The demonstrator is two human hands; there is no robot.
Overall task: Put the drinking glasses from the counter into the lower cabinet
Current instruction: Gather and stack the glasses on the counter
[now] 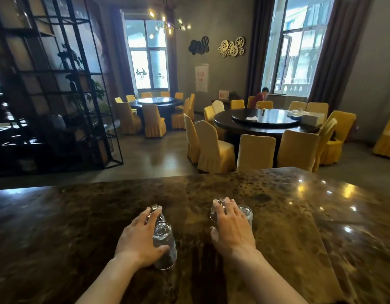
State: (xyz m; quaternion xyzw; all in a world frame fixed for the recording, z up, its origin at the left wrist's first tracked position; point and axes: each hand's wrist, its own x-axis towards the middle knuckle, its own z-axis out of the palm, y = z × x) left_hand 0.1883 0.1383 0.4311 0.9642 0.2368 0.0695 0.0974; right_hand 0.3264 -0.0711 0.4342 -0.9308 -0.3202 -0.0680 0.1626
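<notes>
On the dark marbled counter (277, 205) my left hand (139, 238) is wrapped over clear drinking glasses (165, 244), two as far as I can tell, one behind the other; my thumb presses the near one. My right hand (230, 227) lies over two more clear glasses (246, 213), fingers spread across their tops, one glass showing at the fingertips and one to the right of the hand. No lower cabinet is in view.
The counter's far edge runs across the middle of the view. Beyond it stand round dining tables (264, 122) with yellow-covered chairs (213, 148). A black metal shelf unit (57, 84) rises at the left. A person sits by the far window.
</notes>
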